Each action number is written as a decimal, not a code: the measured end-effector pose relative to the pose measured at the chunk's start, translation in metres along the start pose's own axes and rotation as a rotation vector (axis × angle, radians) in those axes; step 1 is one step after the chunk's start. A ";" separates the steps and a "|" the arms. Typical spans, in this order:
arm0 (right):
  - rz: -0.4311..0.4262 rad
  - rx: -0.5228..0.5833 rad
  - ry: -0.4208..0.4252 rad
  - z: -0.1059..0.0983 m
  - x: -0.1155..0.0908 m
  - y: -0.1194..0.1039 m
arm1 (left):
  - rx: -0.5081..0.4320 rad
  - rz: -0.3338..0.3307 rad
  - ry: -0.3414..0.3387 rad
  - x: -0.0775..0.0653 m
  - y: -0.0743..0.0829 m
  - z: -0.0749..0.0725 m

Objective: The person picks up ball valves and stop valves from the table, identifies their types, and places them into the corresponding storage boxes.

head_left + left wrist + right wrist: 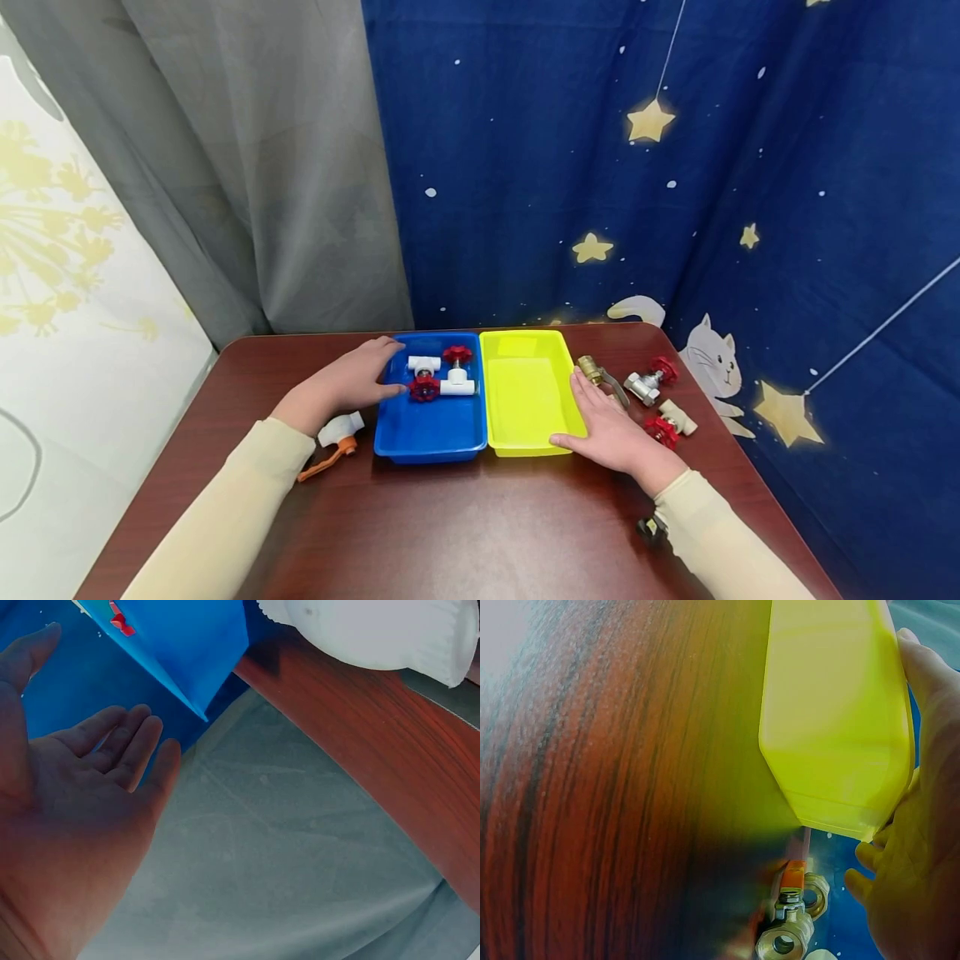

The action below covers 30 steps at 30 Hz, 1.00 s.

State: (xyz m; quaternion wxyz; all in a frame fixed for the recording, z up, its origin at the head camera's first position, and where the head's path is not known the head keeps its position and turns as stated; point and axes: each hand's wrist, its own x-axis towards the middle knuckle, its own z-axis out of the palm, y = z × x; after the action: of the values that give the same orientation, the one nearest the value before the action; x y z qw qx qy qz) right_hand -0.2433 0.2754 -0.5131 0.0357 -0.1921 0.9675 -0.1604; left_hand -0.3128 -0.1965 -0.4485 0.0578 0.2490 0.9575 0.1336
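A blue tray (431,429) and a yellow tray (528,400) stand side by side, touching. Two white valves (457,387) with red handwheels (424,387) lie inside the blue one. My left hand (348,379) is at that tray's left side, fingers extended and thumb apart; in the left wrist view the palm of the left hand (82,787) shows with nothing held. Along the yellow tray's right side lies my right hand (611,429), fingers straight and thumb at the near right corner. In the right wrist view the right hand (922,840) is against the tray's outer wall.
Left of the blue tray, below my left wrist, lies a white valve with an orange lever (339,429). Beyond my right hand are a brass valve (590,369), a silver valve (642,388) and a beige valve (678,417). Curtains hang behind the brown table (450,533).
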 end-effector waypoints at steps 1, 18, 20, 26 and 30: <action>0.000 0.001 -0.001 0.000 0.000 0.000 | 0.000 -0.001 0.003 -0.002 -0.001 0.000; 0.013 0.012 -0.006 0.000 0.000 0.000 | -0.051 -0.042 0.094 -0.032 0.003 0.015; 0.011 0.013 -0.005 0.001 0.000 0.000 | -0.052 -0.061 0.103 -0.034 0.007 0.021; 0.008 0.018 -0.005 0.001 0.000 0.000 | -0.061 -0.120 0.129 -0.041 0.016 0.045; 0.004 0.018 0.004 0.001 0.000 0.001 | -0.055 -0.157 0.118 -0.047 0.019 0.058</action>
State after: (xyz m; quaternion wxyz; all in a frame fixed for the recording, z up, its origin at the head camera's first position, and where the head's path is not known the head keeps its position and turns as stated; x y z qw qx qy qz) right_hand -0.2435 0.2755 -0.5146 0.0357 -0.1895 0.9665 -0.1692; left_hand -0.2526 -0.1902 -0.4962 0.0185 0.1634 0.9718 0.1692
